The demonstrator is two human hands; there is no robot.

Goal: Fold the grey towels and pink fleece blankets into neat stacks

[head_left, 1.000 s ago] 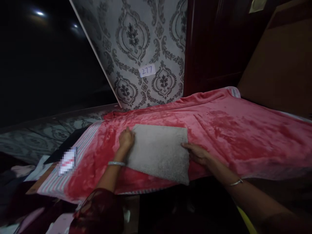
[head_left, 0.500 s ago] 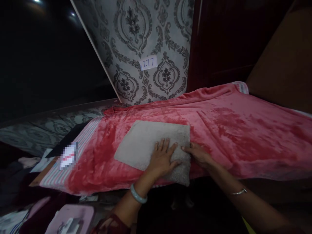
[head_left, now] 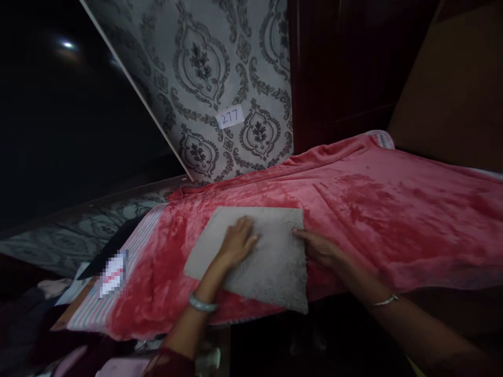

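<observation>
A grey cloth (head_left: 271, 262) with a slightly fuzzy surface lies spread on a pink-red plush blanket (head_left: 353, 209). My left hand (head_left: 238, 241) rests palm down on the cloth's left half, fingers stretched out and a little blurred. A pale bangle circles that wrist. At the cloth's right edge is my right hand (head_left: 320, 248), one digit lying over the top of the edge. Its other fingers are partly hidden at the side, and it appears to pinch the edge. A thin silver bracelet shows on the right wrist.
The blanket covers a raised surface and has a striped border (head_left: 133, 246) at left, with a pixelated label (head_left: 113, 275). Behind stands a patterned wall (head_left: 204, 63) bearing a "277" paper (head_left: 230, 117). A large dark panel (head_left: 58, 131) is at left. Clothes lie at lower left.
My left hand has slid leftward across the grey cloth, away from the right hand. The right hand stays at the cloth's right edge. The view has tilted slightly.
</observation>
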